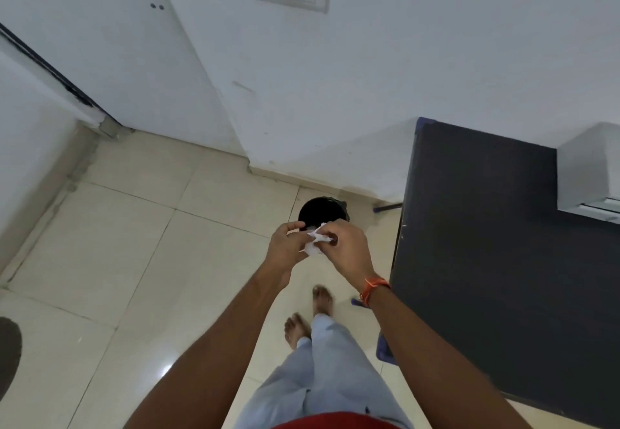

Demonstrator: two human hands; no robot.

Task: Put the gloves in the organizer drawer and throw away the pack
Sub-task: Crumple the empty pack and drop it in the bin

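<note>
Disposal step: left hand [288, 244] and right hand [347, 244] both pinch crumpled white pack [313, 246] shut, just short of black bin [320, 211]; next, release over it.

No text or label (anywhere in view) is legible.

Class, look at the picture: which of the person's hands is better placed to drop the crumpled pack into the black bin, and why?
Probably the right hand: its fingers pinch the pack and it sits nearest the bin. The left hand only steadies it.
</note>
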